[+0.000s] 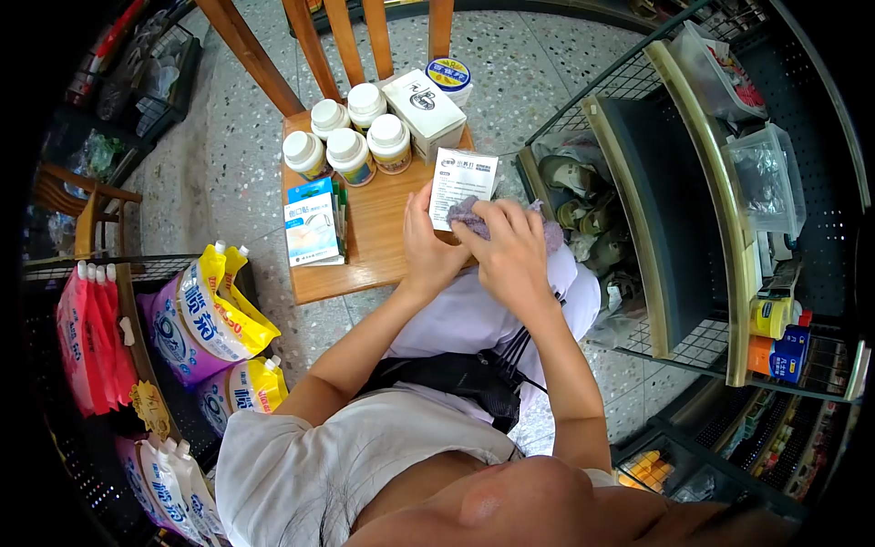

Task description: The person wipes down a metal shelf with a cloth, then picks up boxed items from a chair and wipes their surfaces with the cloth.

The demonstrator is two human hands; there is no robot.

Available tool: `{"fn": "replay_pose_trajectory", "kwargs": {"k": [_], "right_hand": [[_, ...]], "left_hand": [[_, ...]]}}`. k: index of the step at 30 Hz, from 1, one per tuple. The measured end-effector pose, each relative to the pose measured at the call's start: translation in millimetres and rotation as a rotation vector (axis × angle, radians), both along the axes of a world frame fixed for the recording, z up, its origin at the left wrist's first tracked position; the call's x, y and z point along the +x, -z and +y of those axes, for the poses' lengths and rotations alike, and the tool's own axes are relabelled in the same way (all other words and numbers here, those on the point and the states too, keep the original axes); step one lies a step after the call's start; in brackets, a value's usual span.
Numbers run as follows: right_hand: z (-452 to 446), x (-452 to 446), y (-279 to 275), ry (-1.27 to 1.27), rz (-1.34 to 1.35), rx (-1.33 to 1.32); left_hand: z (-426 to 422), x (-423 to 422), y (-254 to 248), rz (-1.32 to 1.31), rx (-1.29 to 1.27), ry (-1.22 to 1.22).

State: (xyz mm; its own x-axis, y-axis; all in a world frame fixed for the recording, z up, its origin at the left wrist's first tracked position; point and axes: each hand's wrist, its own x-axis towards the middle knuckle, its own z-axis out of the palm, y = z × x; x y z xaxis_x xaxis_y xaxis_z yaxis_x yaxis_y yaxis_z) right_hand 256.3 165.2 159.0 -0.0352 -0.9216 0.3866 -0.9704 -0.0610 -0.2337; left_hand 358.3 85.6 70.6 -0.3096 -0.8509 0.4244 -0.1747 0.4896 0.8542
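My left hand [431, 244] grips a white printed box [467, 170] by its lower left side, holding it tilted up above my lap at the chair seat's edge. My right hand [507, 242] is closed on a purple-grey cloth [468, 215], which is pressed against the lower right of the box. On the wooden chair seat [383, 241] stand several white-capped bottles [346, 146]. A larger white carton [427, 108] and a round tub with a blue and yellow lid [449, 75] are behind the box. Blue and white flat packets [312, 224] lie at the seat's left.
On the left, purple and yellow detergent bags [202, 314] and red pouches [93, 337] fill a rack. To the right, metal shelving [674, 219] carries clear plastic bins [767, 180] and a yellow tub [770, 317]. Shoes [583, 196] sit in a wire rack beside the seat.
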Motion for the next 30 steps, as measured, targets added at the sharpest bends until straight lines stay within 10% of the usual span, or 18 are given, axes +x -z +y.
{"fn": "replay_pose_trajectory", "kwargs": {"k": [30], "right_hand": [[-55.4, -5.8, -11.4, 0.055, 0.197, -0.077]], "left_hand": [[-3.2, -4.6, -1.6, 0.047, 0.048, 0.025]]}}
